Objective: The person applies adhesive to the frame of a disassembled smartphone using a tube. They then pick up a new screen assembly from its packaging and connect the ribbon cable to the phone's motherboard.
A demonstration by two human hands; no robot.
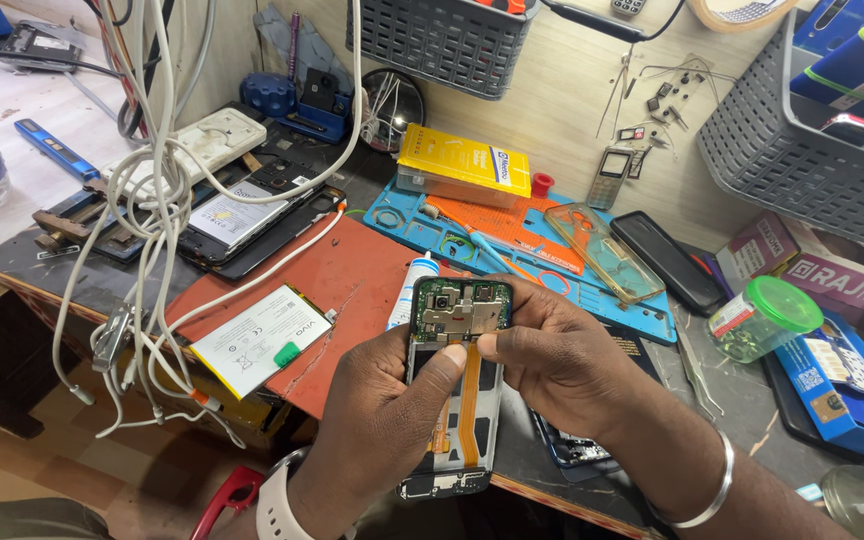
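**Opened phone held over the table edge**

Held in both hands: one opened phone (455, 385), back cover off, a long dark rectangular frame with a green circuit board and dull metal shields at the top and a flat orange ribbon cable down the middle. Left hand (377, 425) wrapped around the left side from below, thumb laid across the frame just under the board. Right hand (552, 360) closed on the right edge, fingers (527, 300) curled over the top corner, thumb tip meeting the left thumb at the ribbon's upper end. Both sets of fingers narrow, gripping the phone. Lower end of the phone past the edge of the table (732, 400).

To the left, on a smooth red mat (352, 270), one flat white battery (260, 338) with a green tab. Beyond it, a second opened phone (252, 220), glossy black rim. Loose white cables (157, 200) in a tangle. Behind, one blue ridged work mat (402, 215), one clear soft case (602, 250), one yellow box (464, 160). At right, one clear jar with green lid (764, 318). Two grey mesh baskets (802, 150).
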